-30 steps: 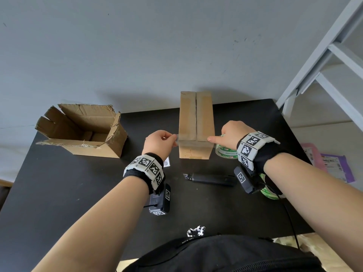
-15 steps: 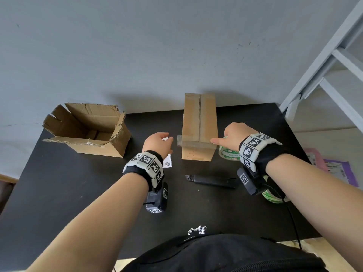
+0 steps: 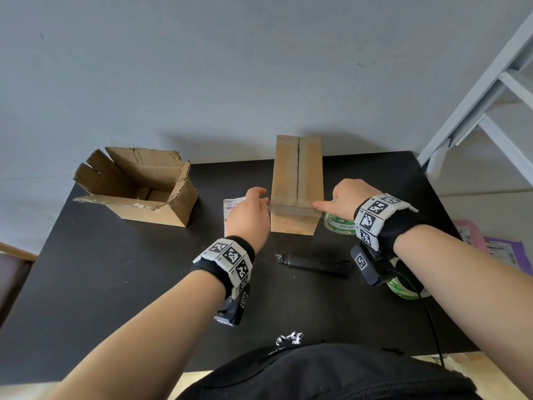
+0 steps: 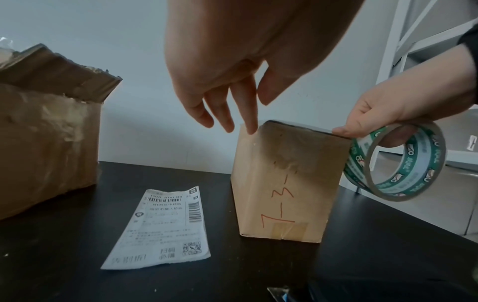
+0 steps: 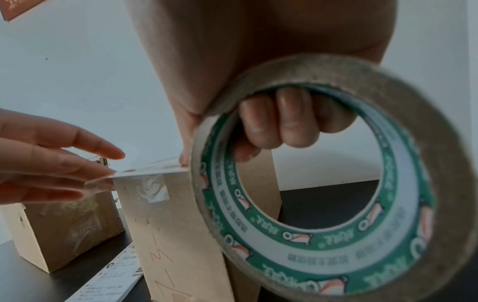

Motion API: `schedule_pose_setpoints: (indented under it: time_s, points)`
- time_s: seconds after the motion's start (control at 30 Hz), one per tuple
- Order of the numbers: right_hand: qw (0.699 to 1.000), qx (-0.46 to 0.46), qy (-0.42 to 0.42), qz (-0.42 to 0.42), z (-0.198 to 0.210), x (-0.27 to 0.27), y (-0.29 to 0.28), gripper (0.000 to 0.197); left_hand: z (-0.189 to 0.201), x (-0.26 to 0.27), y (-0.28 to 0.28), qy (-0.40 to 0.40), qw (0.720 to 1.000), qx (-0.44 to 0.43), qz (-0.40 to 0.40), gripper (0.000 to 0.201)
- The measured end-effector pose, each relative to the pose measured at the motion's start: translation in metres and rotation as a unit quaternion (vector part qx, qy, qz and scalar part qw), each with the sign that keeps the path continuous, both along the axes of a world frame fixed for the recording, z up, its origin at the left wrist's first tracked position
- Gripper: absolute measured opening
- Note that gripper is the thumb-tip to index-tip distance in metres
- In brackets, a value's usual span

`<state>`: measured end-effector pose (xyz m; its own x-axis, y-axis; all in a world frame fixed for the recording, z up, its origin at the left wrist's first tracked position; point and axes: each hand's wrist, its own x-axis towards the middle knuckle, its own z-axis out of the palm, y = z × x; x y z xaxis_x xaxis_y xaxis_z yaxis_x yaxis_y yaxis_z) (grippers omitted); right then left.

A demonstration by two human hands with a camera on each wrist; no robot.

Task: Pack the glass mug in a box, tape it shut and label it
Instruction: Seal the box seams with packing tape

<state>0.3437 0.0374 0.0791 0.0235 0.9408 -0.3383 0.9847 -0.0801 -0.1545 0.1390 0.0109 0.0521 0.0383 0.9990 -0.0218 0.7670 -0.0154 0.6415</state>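
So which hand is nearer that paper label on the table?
Left. The left hand hovers just beside the label; the right hand is across the box, holding tape.

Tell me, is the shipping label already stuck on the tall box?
No, the shipping label lies flat on the black table beside the tall box, not on it.

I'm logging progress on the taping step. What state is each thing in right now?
tall box: upright, flaps closed, tape strip across near edge
tape roll: held by right hand
left hand: open, fingers at strip's left end
torn box: open
label: lying flat, unapplied
knife: on table, untouched
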Motion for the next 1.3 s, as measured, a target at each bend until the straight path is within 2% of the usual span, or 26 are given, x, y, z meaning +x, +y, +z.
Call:
schedule_pose_setpoints:
  time_s: [0.33,0.43,0.5,0.57,0.67,0.83,1.0,1.17,1.3]
  points:
    - [1.000,-0.004,-0.008,0.003,-0.001,0.001,0.000,0.059,-0.004,0.001,-0.001,-0.050,0.998,-0.033,-0.011,0.037]
    - [1.000,-0.014,-0.004,0.002,-0.001,0.001,0.003,0.061,0.000,0.006,-0.002,0.031,0.997,0.039,-0.067,0.043]
    - [1.000,-0.020,-0.004,0.010,0.000,0.003,0.004,0.062,0.002,0.014,-0.004,0.152,0.974,0.069,-0.153,0.048]
    - [0.999,-0.028,-0.004,0.017,0.001,0.005,0.005,0.063,-0.001,0.020,-0.006,0.257,0.942,0.054,-0.211,0.054]
    - [0.999,-0.035,0.028,0.013,-0.002,0.009,0.005,0.061,-0.003,0.021,-0.006,0.331,0.915,0.022,-0.230,0.058]
    - [0.981,-0.046,0.182,-0.048,-0.004,0.026,0.006,0.050,0.001,0.020,-0.002,0.372,0.899,0.021,-0.231,0.055]
    - [0.970,-0.030,0.235,-0.044,-0.002,0.041,0.001,0.041,0.001,0.022,-0.006,0.374,0.899,0.011,-0.229,0.058]
    - [0.977,0.030,0.212,-0.018,-0.002,0.041,-0.004,0.031,0.000,0.022,-0.008,0.373,0.900,0.004,-0.224,0.057]
    - [0.991,0.039,0.127,0.006,-0.002,0.041,-0.006,0.027,0.004,0.022,-0.007,0.376,0.899,-0.003,-0.225,0.056]
